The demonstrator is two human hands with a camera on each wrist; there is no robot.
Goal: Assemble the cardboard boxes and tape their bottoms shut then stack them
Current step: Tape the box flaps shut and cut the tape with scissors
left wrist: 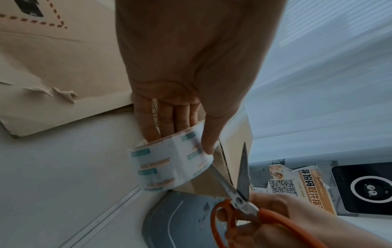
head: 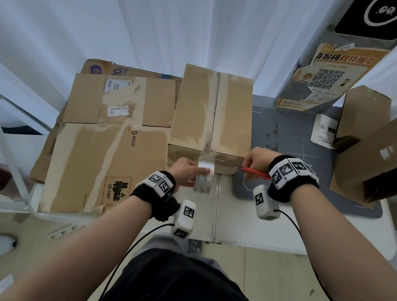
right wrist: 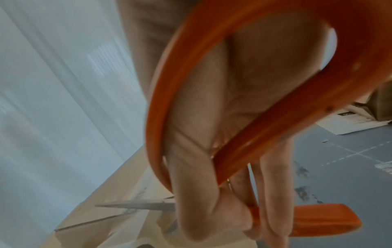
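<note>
An assembled cardboard box [head: 213, 116] stands bottom up on the table, with clear tape along its centre seam. My left hand [head: 186, 172] grips the printed tape roll [head: 204, 178] [left wrist: 169, 166] just below the box's near face, and a strip of tape runs from the roll up to the box. My right hand [head: 255, 162] holds orange-handled scissors [head: 254, 171] [left wrist: 241, 189] [right wrist: 212, 117]. Their blades stand open at the taut strip, right of the roll.
Flattened cardboard sheets [head: 104, 146] lie to the left of the box. Two more assembled boxes [head: 384, 153] sit at the right on the grey cutting mat [head: 298, 140]. A torn orange poster [head: 331, 75] hangs on a post behind. White curtains close off the back.
</note>
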